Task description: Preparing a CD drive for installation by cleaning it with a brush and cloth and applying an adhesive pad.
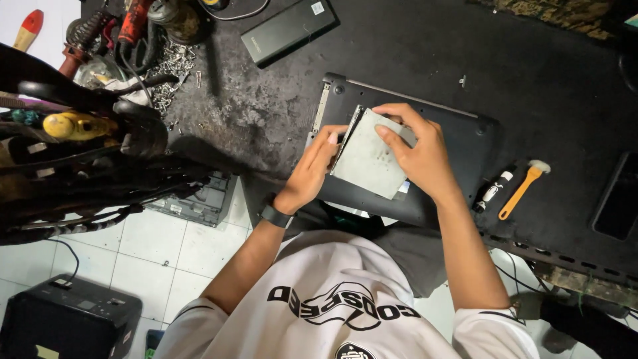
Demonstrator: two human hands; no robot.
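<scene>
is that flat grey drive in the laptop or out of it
Out. Both hands, left and right, hold the grey drive tilted above the upturned black laptop, not seated in its side.

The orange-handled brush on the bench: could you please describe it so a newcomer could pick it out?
Start at the dark laptop base on the black bench mat. Right of it, the orange-handled brush lies slanted beside a small black-and-white tube. Only it has a pale bristle tip.

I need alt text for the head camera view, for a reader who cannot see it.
Seen from above, a person's left hand and right hand hold a flat grey drive over a dark upside-down laptop on a black workbench. An orange brush lies to the right.
</scene>
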